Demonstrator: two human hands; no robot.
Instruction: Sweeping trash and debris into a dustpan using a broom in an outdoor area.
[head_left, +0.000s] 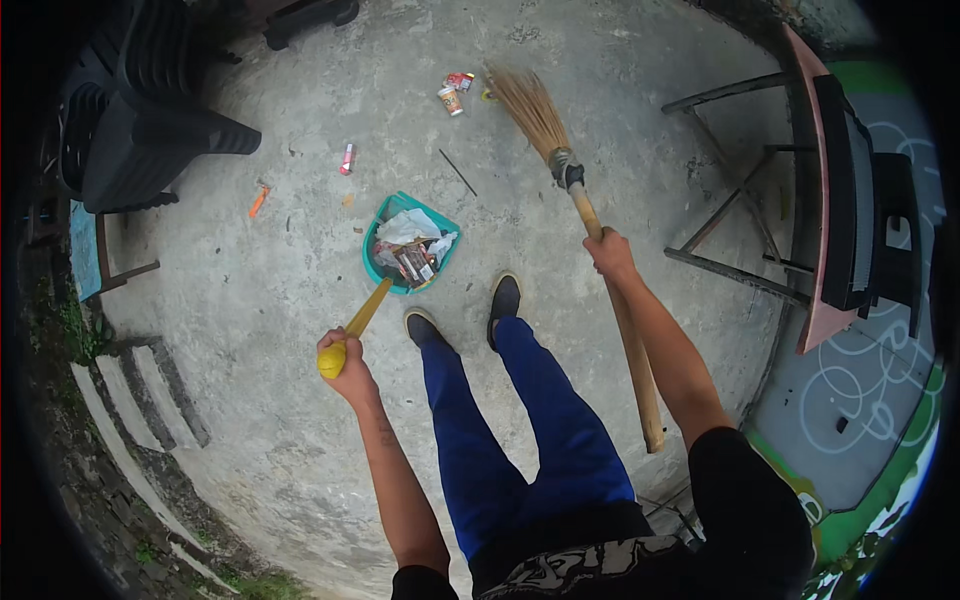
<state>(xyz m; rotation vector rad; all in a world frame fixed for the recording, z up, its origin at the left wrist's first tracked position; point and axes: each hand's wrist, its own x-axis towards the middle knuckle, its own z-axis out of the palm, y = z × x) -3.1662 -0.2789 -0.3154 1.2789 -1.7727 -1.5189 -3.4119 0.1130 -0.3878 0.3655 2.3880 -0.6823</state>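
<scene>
My left hand (347, 363) grips the yellow handle (369, 309) of a teal plastic dustpan (368, 253), which rests on the concrete in front of my feet. Crumpled wrappers and plastic (411, 238) fill much of the pan. My right hand (611, 253) is closed around the wooden stick (634, 360) of a stiff-bristle broom. Its bristles (529, 109) point away from me, beside a paper cup (450, 101) and a red wrapper (459, 81). A pink and white packet (347, 160), an orange piece of litter (259, 202) and a thin dark stick (458, 172) lie apart on the floor.
Stacked black plastic chairs (142, 142) stand at the upper left. At the right is a pink-topped table (814, 187) with metal legs, bearing a black appliance-like object (844, 195). Concrete steps (142, 397) border the floor at the lower left.
</scene>
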